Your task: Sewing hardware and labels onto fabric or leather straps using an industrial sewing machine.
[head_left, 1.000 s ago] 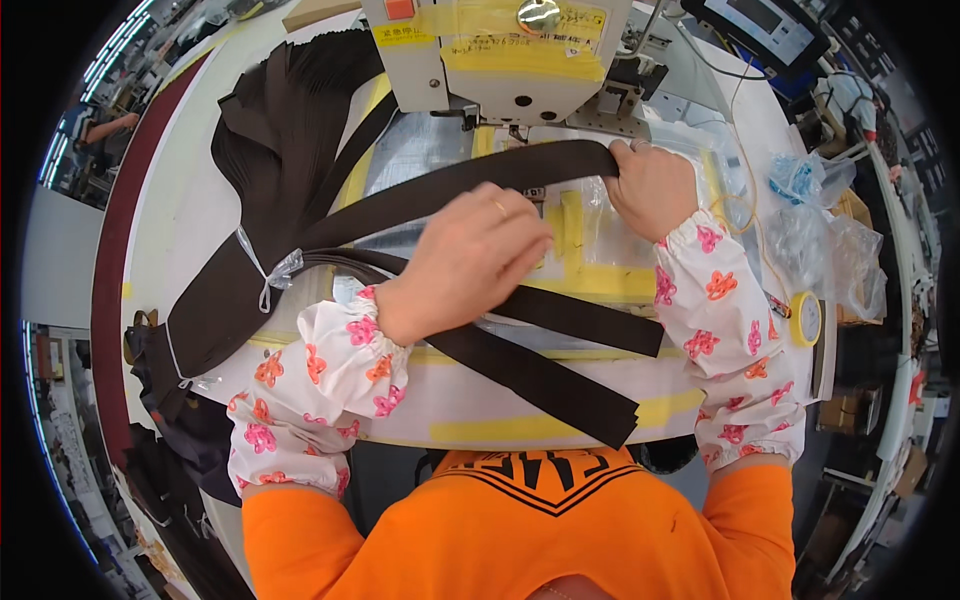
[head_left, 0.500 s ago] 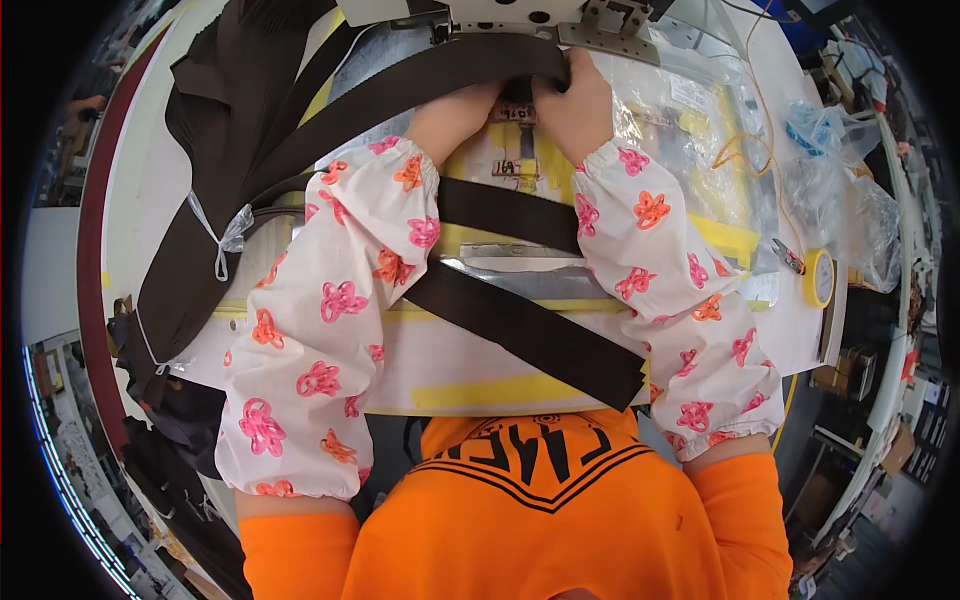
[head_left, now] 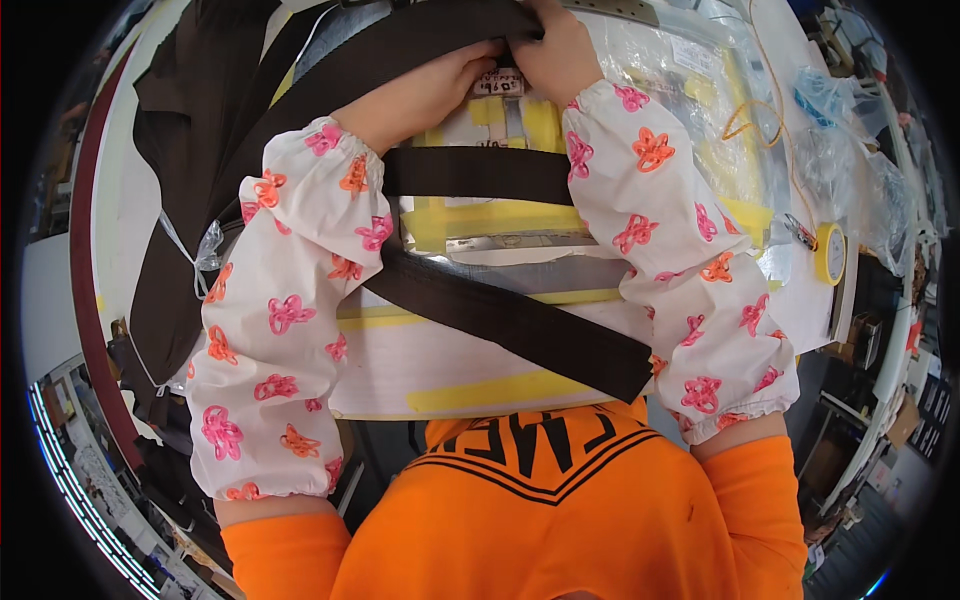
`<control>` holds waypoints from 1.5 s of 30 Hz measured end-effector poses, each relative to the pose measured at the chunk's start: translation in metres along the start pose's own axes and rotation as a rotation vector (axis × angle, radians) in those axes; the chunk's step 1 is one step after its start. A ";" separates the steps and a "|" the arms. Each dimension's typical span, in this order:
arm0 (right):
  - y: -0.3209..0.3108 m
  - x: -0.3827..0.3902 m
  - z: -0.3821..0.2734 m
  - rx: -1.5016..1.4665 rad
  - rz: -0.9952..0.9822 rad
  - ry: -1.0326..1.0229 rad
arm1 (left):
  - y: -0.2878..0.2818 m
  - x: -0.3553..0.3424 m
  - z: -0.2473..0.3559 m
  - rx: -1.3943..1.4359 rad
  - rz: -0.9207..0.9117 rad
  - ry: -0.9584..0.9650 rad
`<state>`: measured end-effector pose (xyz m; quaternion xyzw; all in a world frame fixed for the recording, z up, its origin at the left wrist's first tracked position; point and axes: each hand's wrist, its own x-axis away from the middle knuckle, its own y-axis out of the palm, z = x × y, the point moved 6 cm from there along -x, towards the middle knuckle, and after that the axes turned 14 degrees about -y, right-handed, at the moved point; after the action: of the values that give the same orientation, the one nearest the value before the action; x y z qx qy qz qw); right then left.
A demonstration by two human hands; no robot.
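Observation:
A long dark brown fabric strip [head_left: 400, 45] arches in from a heap at the left. My right hand [head_left: 556, 58] pinches its end at the top of the picture. Just left of it, my left hand [head_left: 425, 95] is closed, its fingertips at the strip's lower edge and partly hidden under it. Below my hands, one dark strip [head_left: 480, 173] crosses between my forearms, and another dark strip [head_left: 520, 315] slants down to the right over the table's front edge. Beneath them lies a clear plastic sheet [head_left: 680, 90] with yellow tape and small handwritten labels.
A heap of dark brown strips [head_left: 190, 110], tied with clear plastic, hangs at the left. A metal machine part [head_left: 620, 10] shows at the top edge. To the right are a yellow tape roll [head_left: 830, 253], small snips [head_left: 800, 232], an orange cord [head_left: 755, 125] and crumpled plastic bags [head_left: 850, 150].
The view has shifted, so the machine is mostly out of the top. My left forearm has swung left, and more of my left thumb and fingers shows. My right hand still pinches the strip.

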<state>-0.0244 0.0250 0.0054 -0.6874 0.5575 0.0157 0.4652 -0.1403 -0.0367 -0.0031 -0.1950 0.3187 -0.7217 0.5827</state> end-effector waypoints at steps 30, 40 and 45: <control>-0.012 0.045 -0.047 0.046 -0.149 -0.343 | -0.019 0.017 0.012 -0.243 -0.004 0.207; 0.007 0.034 -0.077 0.755 -0.520 -0.446 | -0.044 0.055 0.097 -0.327 -0.096 0.094; 0.006 0.031 -0.077 0.683 -0.491 -0.490 | -0.036 0.050 0.059 -0.930 0.318 0.272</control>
<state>-0.0555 -0.0491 0.0288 -0.5826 0.2264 -0.1169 0.7718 -0.1396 -0.0949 0.0595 -0.2870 0.7050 -0.4249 0.4900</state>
